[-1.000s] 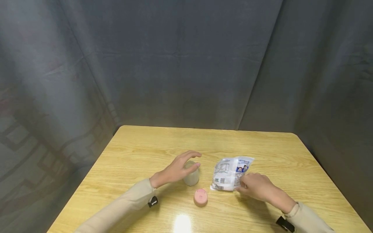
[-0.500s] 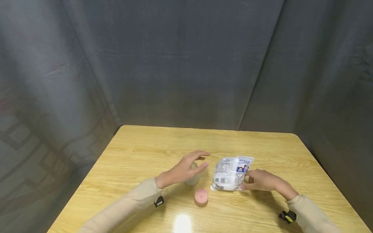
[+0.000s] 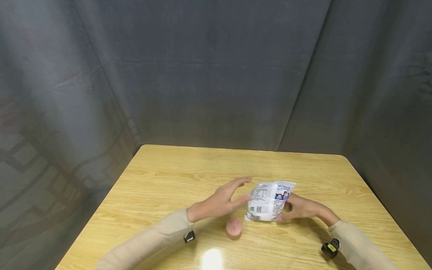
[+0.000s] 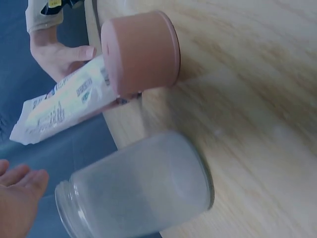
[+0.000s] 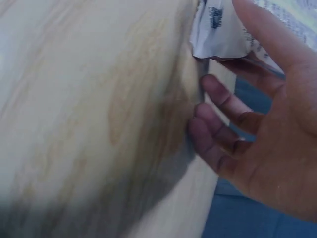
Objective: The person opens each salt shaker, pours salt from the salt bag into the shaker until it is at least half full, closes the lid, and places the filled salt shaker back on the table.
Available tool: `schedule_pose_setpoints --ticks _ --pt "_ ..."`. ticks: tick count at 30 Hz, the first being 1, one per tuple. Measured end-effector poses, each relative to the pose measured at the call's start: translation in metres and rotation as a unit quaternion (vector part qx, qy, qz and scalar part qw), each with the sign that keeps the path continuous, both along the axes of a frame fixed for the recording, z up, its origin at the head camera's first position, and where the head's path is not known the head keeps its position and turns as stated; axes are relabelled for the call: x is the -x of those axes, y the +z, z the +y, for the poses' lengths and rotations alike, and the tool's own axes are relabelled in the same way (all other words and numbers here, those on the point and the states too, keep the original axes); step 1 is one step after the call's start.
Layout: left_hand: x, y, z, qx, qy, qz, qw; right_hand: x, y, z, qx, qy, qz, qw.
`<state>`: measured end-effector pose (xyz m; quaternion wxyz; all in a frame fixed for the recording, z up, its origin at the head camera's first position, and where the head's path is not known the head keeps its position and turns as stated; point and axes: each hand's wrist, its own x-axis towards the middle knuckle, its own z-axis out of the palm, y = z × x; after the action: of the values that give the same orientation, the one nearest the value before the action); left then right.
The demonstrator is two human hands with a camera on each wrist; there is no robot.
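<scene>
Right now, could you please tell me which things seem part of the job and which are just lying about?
Apparently part of the job:
- packet, held by the right hand; left hand close by

Apparently just lying about:
- open jar, untouched
- pink lid, untouched

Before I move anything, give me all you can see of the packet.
The white packet looks like thin plastic, creased, with fine print, a square code, a barcode and a blue picture; no opening shows. It seems to stand tilted on the table, beyond and right of the lid. The right hand grips its right side, thumb in front. In the head view the left hand overlaps its left edge; contact is unclear.
</scene>
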<state>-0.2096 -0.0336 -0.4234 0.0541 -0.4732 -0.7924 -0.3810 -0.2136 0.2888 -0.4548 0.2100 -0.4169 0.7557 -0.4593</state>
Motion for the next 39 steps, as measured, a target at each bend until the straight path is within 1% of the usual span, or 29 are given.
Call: schedule_pose_setpoints --ticks 3,6,11,14,20,23,28,32,39 --pt "-0.002 -0.001 0.003 0.015 0.011 -0.003 0.9998 0.002 -0.005 0.0 -0.005 -0.004 0.017 0.9998" --pt "-0.003 -0.002 0.007 0.018 0.013 -0.014 0.9996 0.003 -0.009 0.0 -0.012 -0.015 0.02 0.9996" --pt "-0.004 -0.005 0.015 0.008 0.011 -0.035 0.9993 0.001 -0.012 -0.002 -0.021 -0.039 0.017 0.9989" --pt "-0.005 -0.01 0.02 0.0 0.012 -0.05 0.9987 0.0 -0.013 -0.003 -0.027 -0.054 0.018 0.998" --pt "-0.009 -0.019 0.024 -0.011 0.016 -0.1 0.9948 -0.001 -0.014 -0.003 -0.039 -0.074 0.022 0.9963" --pt "-0.011 -0.022 0.025 -0.009 0.026 -0.121 0.9923 -0.001 -0.017 -0.004 -0.036 -0.082 0.031 0.9955" --pt "-0.015 -0.027 0.026 0.004 0.055 -0.12 0.9912 -0.002 -0.022 -0.007 -0.017 -0.089 0.031 0.9954" --pt "-0.018 -0.029 0.027 0.014 0.068 -0.128 0.9894 -0.003 -0.024 -0.008 -0.018 -0.093 0.028 0.9951" --pt "-0.019 -0.03 0.03 0.029 0.075 -0.162 0.9834 -0.003 -0.024 -0.009 -0.025 -0.104 0.044 0.9933"
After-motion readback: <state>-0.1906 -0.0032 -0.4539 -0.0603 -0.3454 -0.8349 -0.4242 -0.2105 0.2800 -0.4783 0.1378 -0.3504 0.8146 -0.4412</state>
